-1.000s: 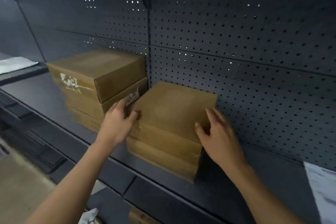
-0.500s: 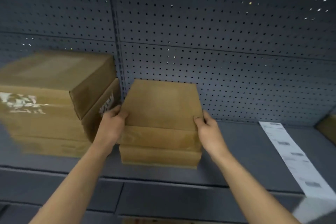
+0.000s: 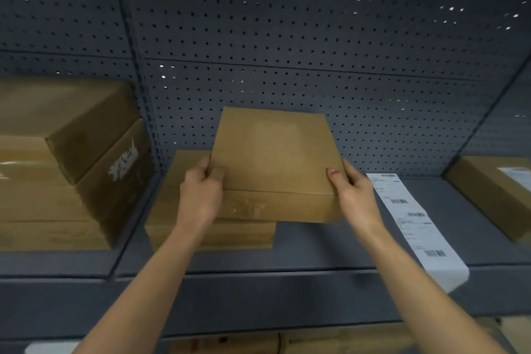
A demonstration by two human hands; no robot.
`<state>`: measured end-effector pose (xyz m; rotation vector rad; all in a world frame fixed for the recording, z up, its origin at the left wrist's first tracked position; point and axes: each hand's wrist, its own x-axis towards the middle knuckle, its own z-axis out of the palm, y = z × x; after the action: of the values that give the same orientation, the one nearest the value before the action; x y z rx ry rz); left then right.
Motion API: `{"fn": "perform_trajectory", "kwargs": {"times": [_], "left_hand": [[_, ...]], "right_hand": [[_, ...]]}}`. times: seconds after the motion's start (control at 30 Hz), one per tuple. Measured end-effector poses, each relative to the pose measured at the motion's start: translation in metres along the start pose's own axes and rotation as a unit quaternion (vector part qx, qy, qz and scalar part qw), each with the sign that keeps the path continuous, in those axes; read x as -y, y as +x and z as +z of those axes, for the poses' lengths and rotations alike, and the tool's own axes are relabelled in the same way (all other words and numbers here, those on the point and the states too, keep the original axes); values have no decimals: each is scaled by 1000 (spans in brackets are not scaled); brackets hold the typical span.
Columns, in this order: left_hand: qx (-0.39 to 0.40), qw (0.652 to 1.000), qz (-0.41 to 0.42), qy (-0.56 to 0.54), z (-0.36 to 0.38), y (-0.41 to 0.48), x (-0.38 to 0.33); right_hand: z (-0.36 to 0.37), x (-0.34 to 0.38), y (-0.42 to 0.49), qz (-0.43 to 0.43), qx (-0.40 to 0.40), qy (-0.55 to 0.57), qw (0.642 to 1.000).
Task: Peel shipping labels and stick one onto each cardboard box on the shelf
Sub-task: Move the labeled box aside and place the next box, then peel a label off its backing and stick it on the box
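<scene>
Hiding the lower box — lifted box, both hands' grip.

Flat cardboard box gripped at both near corners by left hand and right hand, raised off lower box, overhanging it rightward. Label strip draped over shelf front edge. Taller stack left, seemingly three boxes.

Behind what I'm facing runs a dark grey pegboard back wall, dotted with small holes, a few letting pinpoints of light through. A grey upright post splits it into panels. Below me sits a lower level, blurred, with something brown on it.
</scene>
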<state>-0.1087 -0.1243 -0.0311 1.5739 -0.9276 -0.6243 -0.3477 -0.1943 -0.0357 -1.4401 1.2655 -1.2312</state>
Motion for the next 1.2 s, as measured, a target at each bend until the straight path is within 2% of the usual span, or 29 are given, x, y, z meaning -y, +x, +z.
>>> {"fn": "perform_trajectory", "kwargs": {"times": [0.23,0.37,0.47,0.7,1.2], "left_hand": [[6,1000,3,28,99,-32,-19],[-18,998,-40,35,148,-49,-14],[-29,998,-41,39,173,-58,-3],[-48,991,-88,89,188,-67,25],[-24,991,-82,100,189,-48,38]], "right_hand": [[-96,-31,21,3,-14,17,1000],[-136,-55,35,8,6,14,1000],[-154,-75,45,21,35,0,999],[-154,-107,53,42,94,-29,994],[-133,-127,66,72,72,-63,993]]}}
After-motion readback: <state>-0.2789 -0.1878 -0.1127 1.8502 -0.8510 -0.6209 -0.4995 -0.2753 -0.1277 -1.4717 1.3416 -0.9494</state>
